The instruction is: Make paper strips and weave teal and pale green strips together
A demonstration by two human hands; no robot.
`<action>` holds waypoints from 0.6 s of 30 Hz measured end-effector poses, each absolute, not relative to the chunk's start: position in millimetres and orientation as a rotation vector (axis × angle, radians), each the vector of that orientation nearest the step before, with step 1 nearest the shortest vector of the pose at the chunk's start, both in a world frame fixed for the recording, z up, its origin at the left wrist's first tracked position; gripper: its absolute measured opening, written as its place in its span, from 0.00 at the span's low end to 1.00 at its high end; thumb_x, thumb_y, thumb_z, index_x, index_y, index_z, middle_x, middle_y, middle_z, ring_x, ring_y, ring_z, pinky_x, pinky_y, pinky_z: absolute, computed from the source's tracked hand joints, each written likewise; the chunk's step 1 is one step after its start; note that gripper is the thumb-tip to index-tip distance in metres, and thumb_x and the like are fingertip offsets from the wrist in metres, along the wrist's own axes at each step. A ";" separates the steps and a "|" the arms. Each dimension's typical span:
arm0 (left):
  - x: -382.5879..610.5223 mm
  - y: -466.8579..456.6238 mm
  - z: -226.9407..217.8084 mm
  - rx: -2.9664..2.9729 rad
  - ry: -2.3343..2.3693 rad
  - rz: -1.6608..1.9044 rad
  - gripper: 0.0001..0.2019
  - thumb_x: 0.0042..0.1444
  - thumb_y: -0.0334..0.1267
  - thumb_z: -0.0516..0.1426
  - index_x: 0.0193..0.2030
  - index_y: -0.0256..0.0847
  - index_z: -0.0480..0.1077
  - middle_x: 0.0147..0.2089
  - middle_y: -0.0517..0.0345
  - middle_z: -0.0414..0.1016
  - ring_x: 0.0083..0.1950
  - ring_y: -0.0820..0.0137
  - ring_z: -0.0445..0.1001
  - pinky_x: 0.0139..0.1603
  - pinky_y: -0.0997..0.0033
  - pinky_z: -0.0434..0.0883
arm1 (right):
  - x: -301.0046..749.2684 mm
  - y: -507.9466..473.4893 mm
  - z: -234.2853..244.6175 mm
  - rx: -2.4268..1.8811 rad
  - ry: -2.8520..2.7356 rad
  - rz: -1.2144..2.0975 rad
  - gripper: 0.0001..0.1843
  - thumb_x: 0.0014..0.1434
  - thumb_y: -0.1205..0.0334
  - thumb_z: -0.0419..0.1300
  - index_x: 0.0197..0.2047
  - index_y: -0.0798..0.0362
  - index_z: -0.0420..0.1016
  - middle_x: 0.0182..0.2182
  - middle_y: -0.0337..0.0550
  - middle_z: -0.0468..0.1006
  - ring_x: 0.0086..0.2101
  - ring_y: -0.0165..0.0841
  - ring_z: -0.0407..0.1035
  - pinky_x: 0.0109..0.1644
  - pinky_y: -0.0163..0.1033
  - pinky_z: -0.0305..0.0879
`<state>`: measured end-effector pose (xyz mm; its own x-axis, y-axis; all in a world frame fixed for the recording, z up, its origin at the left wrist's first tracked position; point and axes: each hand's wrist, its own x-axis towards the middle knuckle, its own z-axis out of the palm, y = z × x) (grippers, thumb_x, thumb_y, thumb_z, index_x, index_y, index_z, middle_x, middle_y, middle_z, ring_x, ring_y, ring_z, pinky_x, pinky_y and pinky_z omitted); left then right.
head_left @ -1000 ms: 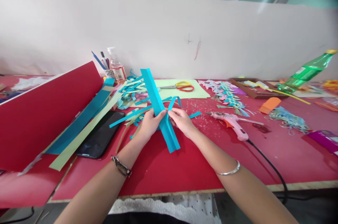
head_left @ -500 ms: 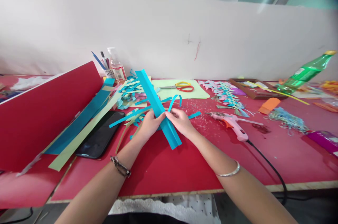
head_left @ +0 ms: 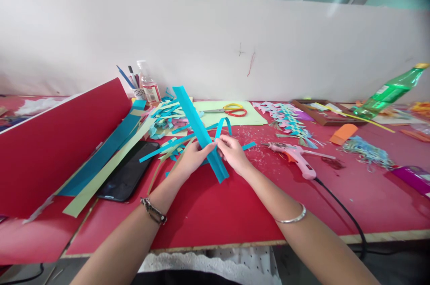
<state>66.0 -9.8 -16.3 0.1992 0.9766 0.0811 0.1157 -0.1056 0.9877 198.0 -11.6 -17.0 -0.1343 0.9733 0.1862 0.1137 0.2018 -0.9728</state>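
Blue folded paper strip (head_left: 193, 115) — both my grips pinch its middle, left hand (head_left: 191, 157) at nine o'clock, right hand (head_left: 233, 153) at three — above the red worktop (head_left: 218, 213).

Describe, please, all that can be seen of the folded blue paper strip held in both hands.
The folded blue paper strip is long, turquoise, apparently thin card, creased lengthwise. It slants, its upper end away to the left, its lower end near the red table. The left hand and the right hand pinch it below its middle.
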 end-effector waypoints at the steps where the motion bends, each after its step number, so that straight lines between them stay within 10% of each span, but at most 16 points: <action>1: 66.3 -10.2 -16.9 1.468 1.080 1.040 0.16 0.44 0.48 0.56 0.32 0.36 0.69 0.30 0.57 0.74 0.29 0.70 0.70 0.29 0.74 0.67 | 197.9 -11.8 -16.7 -1.093 -1.469 1.078 0.15 0.52 0.52 0.50 0.21 0.52 0.55 0.13 0.31 0.57 0.16 0.23 0.53 0.18 0.29 0.49; 18: 66.4 -8.3 -17.1 1.511 1.164 1.149 0.16 0.46 0.50 0.53 0.28 0.36 0.66 0.24 0.60 0.70 0.23 0.74 0.66 0.22 0.77 0.63 | 198.6 -12.0 -16.6 -1.090 -1.523 1.116 0.15 0.52 0.53 0.51 0.20 0.52 0.56 0.12 0.31 0.59 0.15 0.23 0.53 0.17 0.29 0.49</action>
